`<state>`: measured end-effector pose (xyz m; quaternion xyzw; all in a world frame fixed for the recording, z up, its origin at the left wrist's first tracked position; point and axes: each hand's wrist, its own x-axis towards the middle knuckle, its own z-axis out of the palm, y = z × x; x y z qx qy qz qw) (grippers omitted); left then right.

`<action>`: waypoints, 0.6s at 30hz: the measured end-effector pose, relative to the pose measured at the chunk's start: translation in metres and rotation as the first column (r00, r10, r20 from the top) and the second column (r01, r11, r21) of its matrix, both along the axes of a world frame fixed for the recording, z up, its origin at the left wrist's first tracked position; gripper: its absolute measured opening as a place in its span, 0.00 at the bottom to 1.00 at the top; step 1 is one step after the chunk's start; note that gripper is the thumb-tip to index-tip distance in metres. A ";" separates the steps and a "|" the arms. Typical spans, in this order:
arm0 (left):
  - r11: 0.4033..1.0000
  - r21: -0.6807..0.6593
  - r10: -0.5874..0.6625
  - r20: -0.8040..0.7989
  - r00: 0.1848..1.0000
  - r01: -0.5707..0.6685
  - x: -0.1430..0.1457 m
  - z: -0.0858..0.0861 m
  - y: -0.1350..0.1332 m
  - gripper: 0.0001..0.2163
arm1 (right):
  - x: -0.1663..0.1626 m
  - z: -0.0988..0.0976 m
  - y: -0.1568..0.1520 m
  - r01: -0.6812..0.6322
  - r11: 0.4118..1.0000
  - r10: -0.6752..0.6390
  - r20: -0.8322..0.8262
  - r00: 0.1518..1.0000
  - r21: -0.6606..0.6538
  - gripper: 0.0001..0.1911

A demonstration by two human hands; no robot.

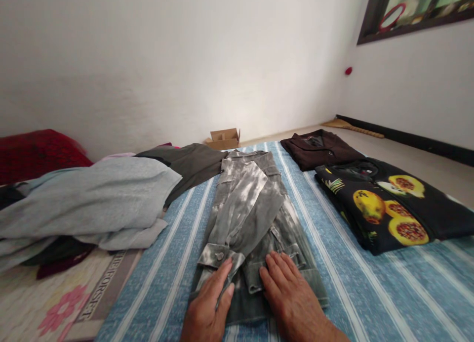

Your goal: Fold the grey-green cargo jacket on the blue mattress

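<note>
A grey washed denim jacket [252,208] lies lengthwise on a blue striped sheet [348,277], its sleeves folded in over the front. Both my hands rest flat on its near end. My left hand [209,305] presses on the hem just below a buttoned cuff, fingers stretched out together. My right hand [291,295] lies beside it on the other cuff, fingers extended and slightly spread. Neither hand grips the cloth.
A loose heap of clothes [85,203] sits at the left, with a red item [37,151] behind it. At the right lie a folded black fruit-print shirt [388,203] and a folded dark brown shirt [320,149]. A cardboard box [225,138] stands by the wall.
</note>
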<state>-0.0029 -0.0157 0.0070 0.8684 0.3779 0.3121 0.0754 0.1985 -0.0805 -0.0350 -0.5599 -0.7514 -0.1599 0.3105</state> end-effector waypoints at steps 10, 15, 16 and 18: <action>0.955 0.277 -0.039 -0.234 0.971 0.105 0.002 -0.008 -0.003 0.22 | -0.001 0.000 0.001 0.010 1.000 -0.010 -0.015 1.000 -0.016 0.17; 0.935 0.328 -0.026 -0.314 0.949 0.134 0.001 -0.007 -0.006 0.24 | 0.001 0.006 0.003 -0.003 1.000 0.003 -0.065 0.998 -0.011 0.15; 0.934 0.330 -0.025 -0.325 0.945 0.138 0.001 -0.006 -0.006 0.24 | 0.002 0.008 0.003 -0.011 0.999 0.009 -0.062 0.998 -0.036 0.16; 0.936 0.323 -0.022 -0.345 0.938 0.141 0.001 -0.005 -0.007 0.26 | 0.005 0.010 0.002 -0.032 0.995 0.027 -0.046 0.999 -0.098 0.19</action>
